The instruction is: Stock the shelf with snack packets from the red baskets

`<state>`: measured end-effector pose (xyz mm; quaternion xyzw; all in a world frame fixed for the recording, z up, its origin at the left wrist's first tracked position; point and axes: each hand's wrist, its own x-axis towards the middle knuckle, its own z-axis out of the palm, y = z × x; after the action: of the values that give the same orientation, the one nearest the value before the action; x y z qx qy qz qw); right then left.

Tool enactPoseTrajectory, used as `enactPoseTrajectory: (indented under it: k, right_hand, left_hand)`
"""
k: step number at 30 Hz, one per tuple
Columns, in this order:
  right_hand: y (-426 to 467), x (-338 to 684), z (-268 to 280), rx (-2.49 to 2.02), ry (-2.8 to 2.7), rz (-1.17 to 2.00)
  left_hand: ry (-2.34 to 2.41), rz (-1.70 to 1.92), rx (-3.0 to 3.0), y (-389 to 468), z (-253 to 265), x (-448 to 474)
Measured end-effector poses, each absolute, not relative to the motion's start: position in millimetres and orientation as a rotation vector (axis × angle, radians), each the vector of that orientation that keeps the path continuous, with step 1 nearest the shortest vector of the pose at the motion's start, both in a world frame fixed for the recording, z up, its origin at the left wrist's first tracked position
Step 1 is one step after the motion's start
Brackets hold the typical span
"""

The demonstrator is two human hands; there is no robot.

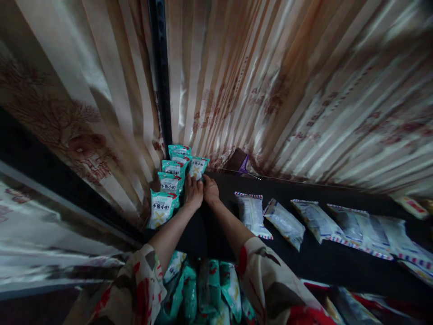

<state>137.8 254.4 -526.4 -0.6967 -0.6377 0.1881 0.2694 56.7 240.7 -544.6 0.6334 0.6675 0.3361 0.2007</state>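
A teal and white snack bag point(198, 166) stands upright at the back of a black shelf point(216, 225). My left hand point(194, 193) is at its lower front, the fingers closed against it. Close beside, my right hand point(211, 189) has its fingers curled around the bag's lower right side. Its bottom edge is partly hidden by my fingers. To the left, several matching snack bags point(170, 183) stand in a row one behind another, the nearest one point(160, 210) facing me.
Several clear-and-white packets point(253, 214) with striped edges lie along the shelf to the right. More teal bags point(209, 284) are heaped below between my forearms. Patterned curtains point(216, 90) hang behind and left, with a dark upright post point(162, 67) at the corner.
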Motion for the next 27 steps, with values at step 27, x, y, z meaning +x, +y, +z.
enactPoseTrajectory:
  k: [27]
  right_hand:
    - [-57,178,-583,-1.76,-1.512,0.769]
  left_hand:
    - [1.641,0.446,1.694,-79,-571,51]
